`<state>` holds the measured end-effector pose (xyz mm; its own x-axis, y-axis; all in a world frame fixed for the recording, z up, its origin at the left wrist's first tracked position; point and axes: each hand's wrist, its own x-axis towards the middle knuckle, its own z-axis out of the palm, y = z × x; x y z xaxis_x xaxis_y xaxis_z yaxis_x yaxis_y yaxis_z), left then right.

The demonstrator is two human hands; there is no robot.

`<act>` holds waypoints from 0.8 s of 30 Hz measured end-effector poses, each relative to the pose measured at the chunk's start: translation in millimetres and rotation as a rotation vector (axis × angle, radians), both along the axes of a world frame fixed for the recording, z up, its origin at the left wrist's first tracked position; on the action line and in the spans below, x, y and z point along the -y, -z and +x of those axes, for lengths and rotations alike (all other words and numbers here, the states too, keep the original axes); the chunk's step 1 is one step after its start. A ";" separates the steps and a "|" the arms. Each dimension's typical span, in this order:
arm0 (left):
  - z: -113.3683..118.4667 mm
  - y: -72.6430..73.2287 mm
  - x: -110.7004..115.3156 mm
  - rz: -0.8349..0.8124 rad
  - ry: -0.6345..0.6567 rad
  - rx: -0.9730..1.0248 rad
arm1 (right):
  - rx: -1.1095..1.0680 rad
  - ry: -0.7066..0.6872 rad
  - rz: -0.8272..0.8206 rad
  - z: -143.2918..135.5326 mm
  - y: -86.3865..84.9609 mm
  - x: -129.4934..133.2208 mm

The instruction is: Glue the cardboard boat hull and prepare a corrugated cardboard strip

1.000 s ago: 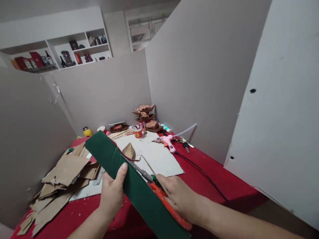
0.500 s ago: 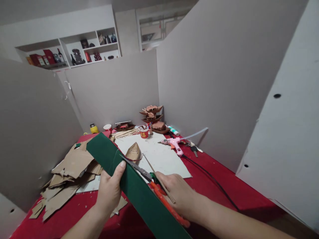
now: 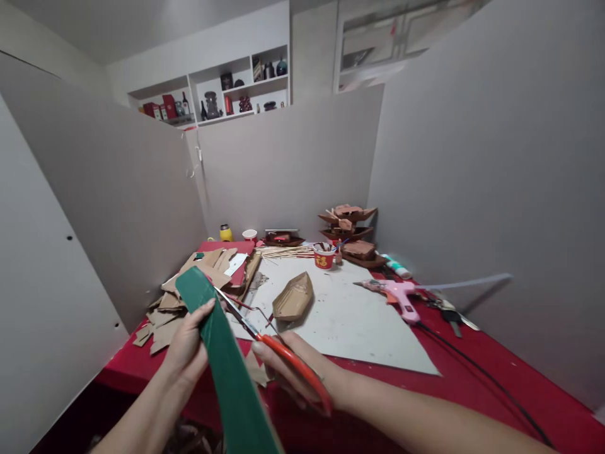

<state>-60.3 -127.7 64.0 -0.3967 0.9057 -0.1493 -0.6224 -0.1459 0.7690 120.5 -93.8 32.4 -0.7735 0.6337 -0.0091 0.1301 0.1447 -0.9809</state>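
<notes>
A long green cardboard strip [image 3: 227, 366] slants up from the bottom edge, with my left hand [image 3: 189, 343] closed on its left side, thumb across the face. My right hand [image 3: 307, 369] grips the orange handles of a pair of scissors [image 3: 243, 318]. The blades point up and left and meet the strip's right edge near its top; how far they part is hard to tell. A thin dark red cord loops beside the blades. Beyond my right hand, a small brown cardboard boat hull [image 3: 293, 296] lies on the white board [image 3: 359, 321].
Cardboard scraps [image 3: 167, 318] are heaped at the left. A pink glue gun [image 3: 401, 296] with its black cable lies at the right. Behind stand a red cup [image 3: 324, 257], thin sticks [image 3: 283, 251] and stacked boat models [image 3: 347, 224]. Grey panels [image 3: 293, 164] enclose the red table [image 3: 472, 359].
The camera view has swung left, so the scene sits further right. The strip is now tilted more steeply, and the thin stick by my right hand no longer shows clearly.
</notes>
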 end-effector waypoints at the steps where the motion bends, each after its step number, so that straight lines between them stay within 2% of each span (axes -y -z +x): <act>1: -8.7 -1.2 3.2 -0.006 0.012 0.006 | -0.014 -0.030 -0.042 -4.9 1.3 -0.6; 5: -35.0 -5.2 18.6 0.018 0.030 0.020 | -0.093 -0.176 -0.351 -23.8 10.4 -1.5; 6: -39.7 -5.2 22.1 0.028 0.024 0.019 | -0.106 -0.196 -0.380 -27.8 11.7 -0.6; 9: -51.4 -2.2 28.4 0.038 -0.010 0.004 | -0.115 -0.218 -0.259 -35.6 10.2 3.7; 13: -58.2 8.0 29.2 -0.018 -0.068 -0.028 | -0.018 -0.175 -0.095 -42.0 5.4 6.2; 19: -36.3 24.4 27.9 0.004 -0.215 -0.102 | 0.028 -0.122 -0.007 -57.9 15.6 2.9; 24: -28.7 23.7 27.2 -0.010 -0.285 -0.074 | 0.041 -0.078 -0.001 -60.4 16.7 5.0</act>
<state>-89.0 -154.9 40.3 -0.6451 0.7549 -0.1184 -0.4994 -0.2992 0.8131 60.1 -98.9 15.7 -0.8195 0.5715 -0.0423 0.1584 0.1549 -0.9752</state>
